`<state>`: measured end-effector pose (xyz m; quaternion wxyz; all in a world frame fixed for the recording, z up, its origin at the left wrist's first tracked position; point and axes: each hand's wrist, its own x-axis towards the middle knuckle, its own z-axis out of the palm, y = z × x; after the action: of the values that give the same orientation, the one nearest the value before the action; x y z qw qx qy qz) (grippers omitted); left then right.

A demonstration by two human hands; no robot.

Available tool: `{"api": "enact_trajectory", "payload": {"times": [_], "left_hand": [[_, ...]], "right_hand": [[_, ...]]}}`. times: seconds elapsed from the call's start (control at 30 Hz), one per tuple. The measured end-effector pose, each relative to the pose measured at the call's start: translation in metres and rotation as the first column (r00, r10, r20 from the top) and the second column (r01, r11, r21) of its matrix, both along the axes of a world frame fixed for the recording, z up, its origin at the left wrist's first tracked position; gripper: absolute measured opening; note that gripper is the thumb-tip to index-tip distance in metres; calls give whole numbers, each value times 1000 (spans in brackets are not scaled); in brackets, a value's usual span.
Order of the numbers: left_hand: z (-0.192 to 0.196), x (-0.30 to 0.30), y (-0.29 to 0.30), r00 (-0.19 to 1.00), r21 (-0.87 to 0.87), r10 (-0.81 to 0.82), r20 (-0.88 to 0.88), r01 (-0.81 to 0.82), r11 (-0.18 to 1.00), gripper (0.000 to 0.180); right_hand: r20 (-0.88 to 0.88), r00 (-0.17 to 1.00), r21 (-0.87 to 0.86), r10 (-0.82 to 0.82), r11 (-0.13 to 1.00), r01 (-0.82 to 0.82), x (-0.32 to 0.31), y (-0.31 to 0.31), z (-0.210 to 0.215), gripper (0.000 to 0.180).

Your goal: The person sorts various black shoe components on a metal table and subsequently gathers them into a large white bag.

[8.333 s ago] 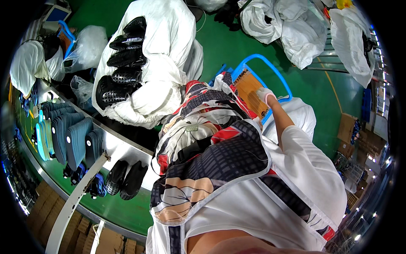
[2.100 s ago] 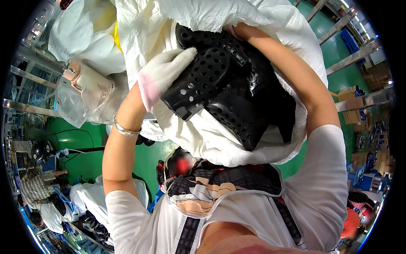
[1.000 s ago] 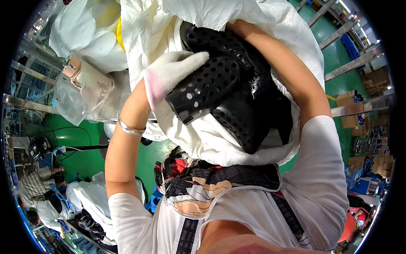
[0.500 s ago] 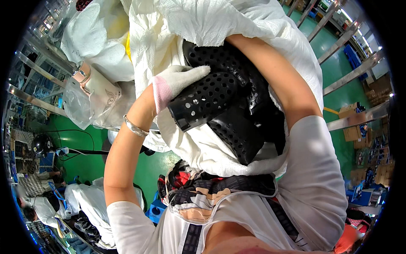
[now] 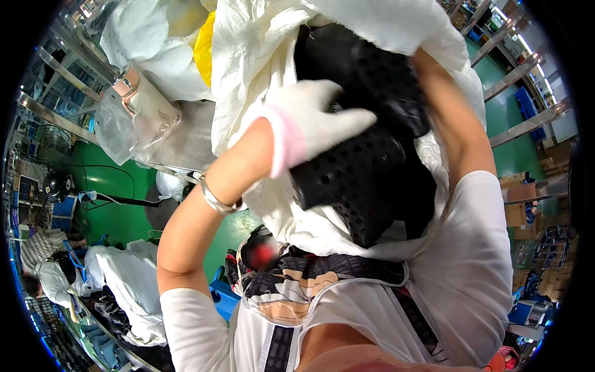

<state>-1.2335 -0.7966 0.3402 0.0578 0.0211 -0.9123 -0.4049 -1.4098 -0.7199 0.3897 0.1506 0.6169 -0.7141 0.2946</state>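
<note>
My left hand (image 5: 310,115), in a white knit glove with a pink cuff, is over several black pieces dotted with round holes. Its fingers are spread apart and somewhat blurred. Just below it lies a curved black perforated piece (image 5: 353,164); whether the glove touches it I cannot tell. Another dark piece (image 5: 387,77) sits farther in, also smeared by motion. All of them rest in the mouth of a large white woven sack (image 5: 245,74). My right forearm (image 5: 455,105) reaches into the sack from the right, and that hand is hidden behind the sack's fold and the black pieces.
A pale tumbler (image 5: 152,108) wrapped in clear plastic stands on a metal surface (image 5: 189,133) at the left. Something yellow (image 5: 203,53) shows beside the sack. Metal rails (image 5: 530,127) run along the right. A white-covered heap (image 5: 127,279) lies at the lower left.
My left hand has lifted off the perforated piece and moved right, its fingers spreading. The black pieces and sack have shifted to the right in view. My right hand has stayed inside the sack.
</note>
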Motion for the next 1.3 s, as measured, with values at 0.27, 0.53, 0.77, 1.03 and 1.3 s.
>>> {"api": "enact_trajectory", "payload": {"times": [0.27, 0.53, 0.77, 1.03, 1.3], "left_hand": [[-16, -10, 14, 980, 108, -35, 196, 14, 994, 89], [0, -3, 25, 946, -123, 83, 314, -46, 991, 97], [-18, 8, 13, 969, -45, 116, 216, -108, 993, 100], [-18, 3, 13, 975, 29, 123, 187, -131, 991, 99], [18, 21, -29, 987, 398, 110, 115, -147, 905, 67]], "right_hand": [[-28, 999, 52, 43, 998, -42, 5, 2, -22, 37], [-23, 999, 67, 30, 997, -28, 11, 11, -29, 36], [-12, 999, 71, 53, 996, -52, 16, 6, -37, 35], [-11, 999, 57, 37, 998, -37, 13, 12, -33, 33], [-15, 1000, 37, 3, 999, -2, 12, 25, -31, 32]]}}
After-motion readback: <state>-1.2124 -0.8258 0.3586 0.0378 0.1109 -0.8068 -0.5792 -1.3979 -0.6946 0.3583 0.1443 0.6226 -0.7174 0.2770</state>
